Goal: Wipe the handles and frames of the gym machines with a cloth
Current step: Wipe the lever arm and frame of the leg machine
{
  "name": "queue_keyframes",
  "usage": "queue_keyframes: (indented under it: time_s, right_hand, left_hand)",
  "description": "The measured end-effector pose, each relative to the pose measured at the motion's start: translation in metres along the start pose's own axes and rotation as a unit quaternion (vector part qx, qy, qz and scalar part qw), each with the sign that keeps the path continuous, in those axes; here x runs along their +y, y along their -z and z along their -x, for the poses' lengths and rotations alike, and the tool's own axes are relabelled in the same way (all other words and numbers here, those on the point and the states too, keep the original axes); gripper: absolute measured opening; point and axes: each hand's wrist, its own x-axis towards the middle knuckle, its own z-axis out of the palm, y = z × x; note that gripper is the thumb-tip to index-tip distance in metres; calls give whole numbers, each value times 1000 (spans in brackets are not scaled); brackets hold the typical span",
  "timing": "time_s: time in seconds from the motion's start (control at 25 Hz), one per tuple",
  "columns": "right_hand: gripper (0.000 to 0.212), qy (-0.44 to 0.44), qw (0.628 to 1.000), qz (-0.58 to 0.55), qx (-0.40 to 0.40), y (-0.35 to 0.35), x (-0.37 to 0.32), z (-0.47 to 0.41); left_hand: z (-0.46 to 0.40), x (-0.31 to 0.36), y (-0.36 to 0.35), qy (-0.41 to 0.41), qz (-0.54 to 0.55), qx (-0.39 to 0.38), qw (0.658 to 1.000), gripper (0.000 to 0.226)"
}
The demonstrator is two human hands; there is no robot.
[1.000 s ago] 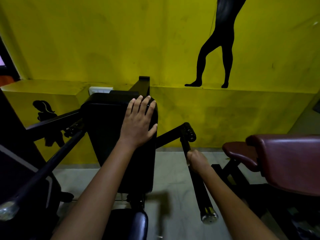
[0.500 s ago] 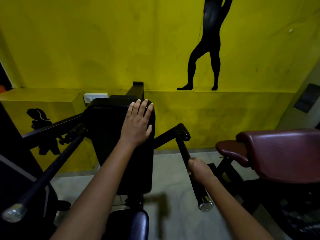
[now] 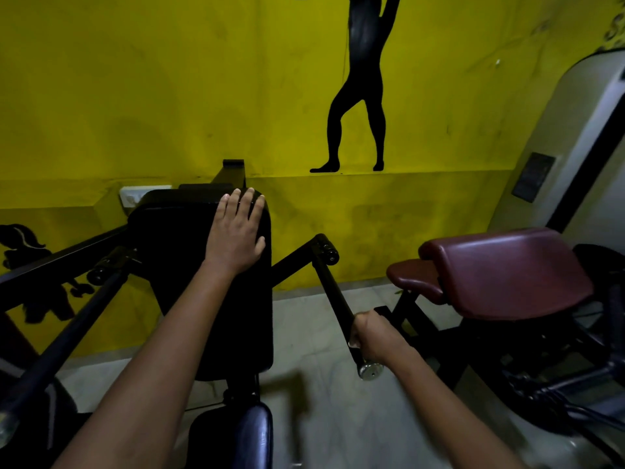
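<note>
My left hand (image 3: 236, 231) lies flat with straight fingers on the top of the black back pad (image 3: 189, 265) of a gym machine. My right hand (image 3: 372, 336) grips the machine's right black handle bar (image 3: 333, 289) near its lower end, just above the chrome end cap (image 3: 370, 370). No cloth shows in either hand; anything inside the right fist is hidden. The left handle bar (image 3: 67, 336) runs down to the lower left, untouched.
A maroon padded bench (image 3: 507, 272) on a black frame stands close on the right. The machine's dark seat (image 3: 233, 434) sits at the bottom centre. A yellow wall with black silhouettes is behind, with a white socket (image 3: 135, 194) on its ledge. Pale floor tiles lie below.
My right hand has slid down the right handle bar toward its chrome end. The left hand has stayed flat on the back pad. The view has shifted a little.
</note>
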Motion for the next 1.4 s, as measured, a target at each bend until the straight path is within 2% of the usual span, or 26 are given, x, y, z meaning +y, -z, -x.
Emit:
queue_keyframes:
  time_s: [0.28,0.44,0.6,0.8,1.0,1.12,1.2,1.4]
  right_hand:
    - [11,-8,1000,6,8,0,0,19]
    - [21,-18,999,8,30,-11,-2,20]
    - [18,-28,997,-23,67,-21,-2,13]
    - [17,-15,992,-2,125,-30,-8,-14]
    - [15,-6,989,-66,129,-38,0,-56]
    - [8,-20,981,-156,111,-37,5,-82]
    - [15,-13,976,-192,105,-35,10,-102]
    - [13,-11,976,-195,92,-34,16,-160]
  left_hand:
    - [0,-2,2,-8,4,-7,1000,78]
    - [0,-1,-1,-5,16,12,1000,77]
    - [-1,3,-3,-4,15,24,1000,76]
    - [-1,3,-11,2,3,61,998,74]
    - [-4,0,-22,2,-10,101,995,69]
    - [-5,2,-27,12,-10,121,993,67]
    - [-6,2,-31,16,-13,137,990,66]
    - [-10,4,-41,25,-22,186,982,63]
